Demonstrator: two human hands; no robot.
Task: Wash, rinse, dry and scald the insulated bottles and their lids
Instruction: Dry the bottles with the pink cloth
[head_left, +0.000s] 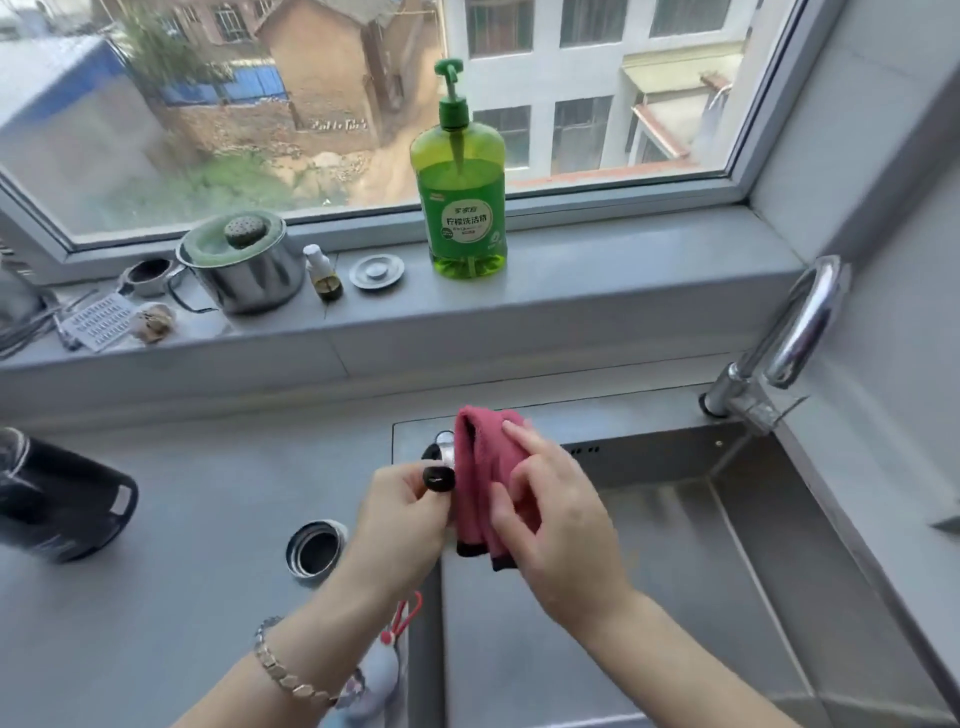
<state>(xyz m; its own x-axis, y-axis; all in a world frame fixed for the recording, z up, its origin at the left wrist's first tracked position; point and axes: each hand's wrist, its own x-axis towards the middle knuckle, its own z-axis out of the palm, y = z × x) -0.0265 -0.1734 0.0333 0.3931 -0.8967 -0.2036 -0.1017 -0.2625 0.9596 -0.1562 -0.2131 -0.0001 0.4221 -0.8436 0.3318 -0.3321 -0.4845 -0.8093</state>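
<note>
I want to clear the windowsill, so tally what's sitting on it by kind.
Bottles: 2, green soap bottle and small clear bottle
Steel pot: 1
Metal sink plug: 1
Grater: 1
Small metal cup: 1
Brown lump, unclear: 1
Total: 7, not counting what the left edge cuts off

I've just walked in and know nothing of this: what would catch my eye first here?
Most likely the tall green soap bottle, standing bright on the windowsill. Next, in the middle by the sink, the right hand holds a pink cloth against a lid gripped by the left hand.
</note>
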